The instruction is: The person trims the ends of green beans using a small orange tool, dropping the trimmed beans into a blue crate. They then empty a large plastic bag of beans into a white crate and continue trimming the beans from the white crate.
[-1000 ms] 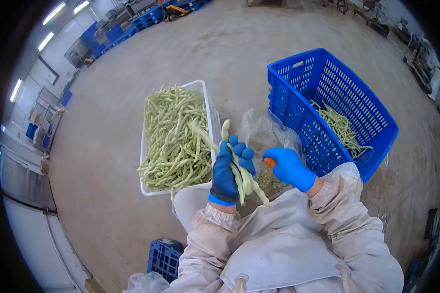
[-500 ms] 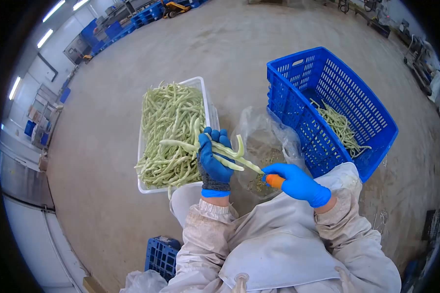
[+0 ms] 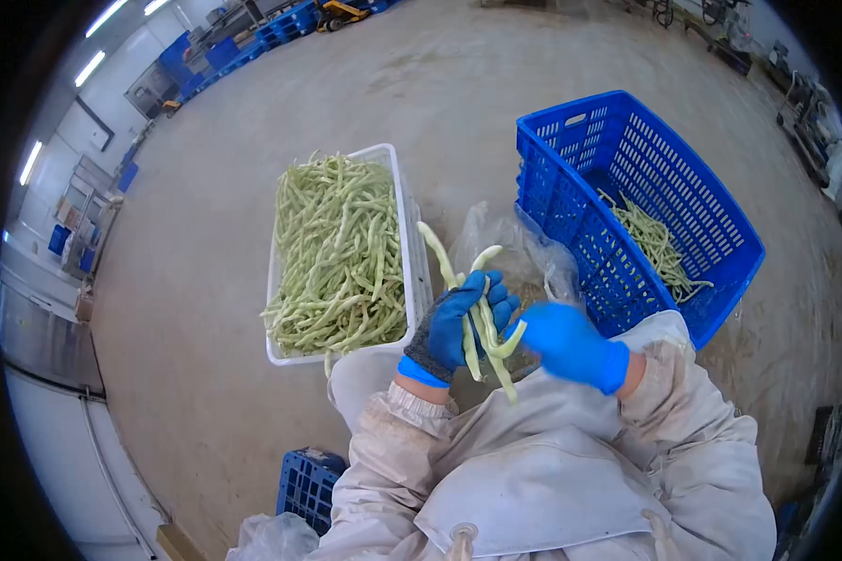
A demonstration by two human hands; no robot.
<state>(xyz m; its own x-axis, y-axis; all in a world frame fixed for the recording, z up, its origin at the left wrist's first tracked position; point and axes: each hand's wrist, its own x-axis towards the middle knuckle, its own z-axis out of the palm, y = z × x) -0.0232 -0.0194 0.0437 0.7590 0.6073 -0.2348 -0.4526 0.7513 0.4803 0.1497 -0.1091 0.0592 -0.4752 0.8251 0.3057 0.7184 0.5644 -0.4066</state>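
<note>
Several long pale green beans (image 3: 486,323) are gripped in my left hand (image 3: 451,329), which wears a blue glove with a grey knitted cuff. They stick out above and below the fingers in different directions. My right hand (image 3: 578,348), in a blue glove, is close to their right side and smeared by motion. Its fingers cannot be made out, and no tool shows in it. Left of my hands stands a white crate (image 3: 410,266) heaped with green beans (image 3: 337,252). A blue slatted crate (image 3: 563,220) on the right holds a smaller pile of beans (image 3: 653,245).
A clear plastic bag (image 3: 544,260) lies on the floor between the crates, partly behind my hands. By my left sleeve are a small blue crate (image 3: 309,488) and another plastic bag (image 3: 273,539). Far back stand blue pallets (image 3: 276,34) and a yellow pallet jack (image 3: 339,13).
My left hand has moved right and down, away from the white crate, turning the beans more upright. The orange handle seen in my right hand earlier is no longer visible; that hand is blurred.
</note>
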